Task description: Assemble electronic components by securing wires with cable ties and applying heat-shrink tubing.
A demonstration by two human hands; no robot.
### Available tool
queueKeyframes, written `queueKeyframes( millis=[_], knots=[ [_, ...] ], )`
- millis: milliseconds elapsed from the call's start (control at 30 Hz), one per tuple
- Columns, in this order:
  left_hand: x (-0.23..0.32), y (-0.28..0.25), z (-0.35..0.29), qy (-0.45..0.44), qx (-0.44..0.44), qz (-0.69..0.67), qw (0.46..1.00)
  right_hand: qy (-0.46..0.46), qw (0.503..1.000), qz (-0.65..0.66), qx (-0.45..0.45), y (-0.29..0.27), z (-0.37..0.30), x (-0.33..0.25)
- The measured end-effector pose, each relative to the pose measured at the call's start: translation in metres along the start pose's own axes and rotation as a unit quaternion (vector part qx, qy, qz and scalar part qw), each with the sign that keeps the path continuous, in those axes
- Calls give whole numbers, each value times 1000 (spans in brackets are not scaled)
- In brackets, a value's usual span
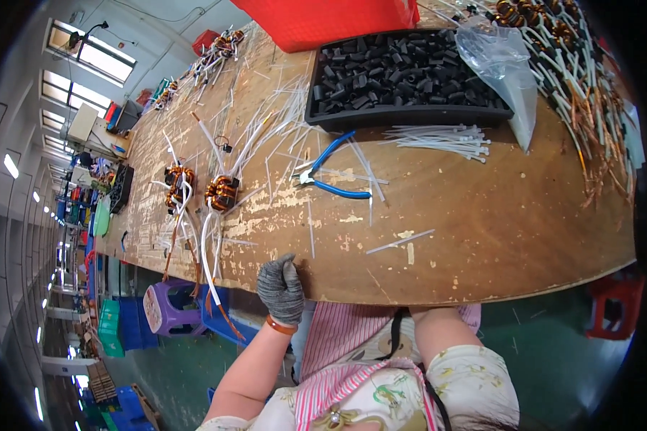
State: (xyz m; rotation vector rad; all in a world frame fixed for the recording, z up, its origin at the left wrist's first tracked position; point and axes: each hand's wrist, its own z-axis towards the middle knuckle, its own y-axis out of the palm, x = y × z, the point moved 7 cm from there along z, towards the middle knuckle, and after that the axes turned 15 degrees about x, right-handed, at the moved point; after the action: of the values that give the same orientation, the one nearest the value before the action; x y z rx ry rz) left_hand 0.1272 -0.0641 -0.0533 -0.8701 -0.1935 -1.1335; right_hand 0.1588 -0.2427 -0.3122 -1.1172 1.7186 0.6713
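My left hand (pixel 280 289), in a grey knit glove, rests at the table's near edge with its fingers curled closed. Nothing shows sticking out of it. My right hand is hidden below the tabletop; only the bare upper part of that arm shows. Left of my gloved hand lie two coils wound with copper wire, a nearer coil (pixel 222 192) and a farther-left coil (pixel 180 188), with white sleeved leads hanging over the edge. Beyond the hand, blue-handled cutting pliers (pixel 338 189) lie with their handles spread. Loose clear strips (pixel 401 242) are scattered around them.
A black tray (pixel 410 115) of short black tubes stands at the back, beside a bundle of white cable ties (pixel 442 138) and a plastic bag (pixel 499 68). A red bin (pixel 331 21) is behind. More wired coils (pixel 568 79) pile at right. A purple stool (pixel 171 307) stands below left.
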Motion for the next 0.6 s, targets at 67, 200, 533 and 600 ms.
queueKeyframes(
  millis=[67,200,533,600],
  knots=[
    [1,1,2,-1,2,-10,1000,-7,1000,3,3,-4,5,-6],
    [1,1,-2,15,-10,5,1000,-11,1000,13,8,-1,8,-8],
    [14,2,2,62,3,13,998,-13,1000,15,2,-5,10,-11],
    [14,-1,2,45,0,10,999,-8,1000,17,0,-3,9,-8]
  ],
)
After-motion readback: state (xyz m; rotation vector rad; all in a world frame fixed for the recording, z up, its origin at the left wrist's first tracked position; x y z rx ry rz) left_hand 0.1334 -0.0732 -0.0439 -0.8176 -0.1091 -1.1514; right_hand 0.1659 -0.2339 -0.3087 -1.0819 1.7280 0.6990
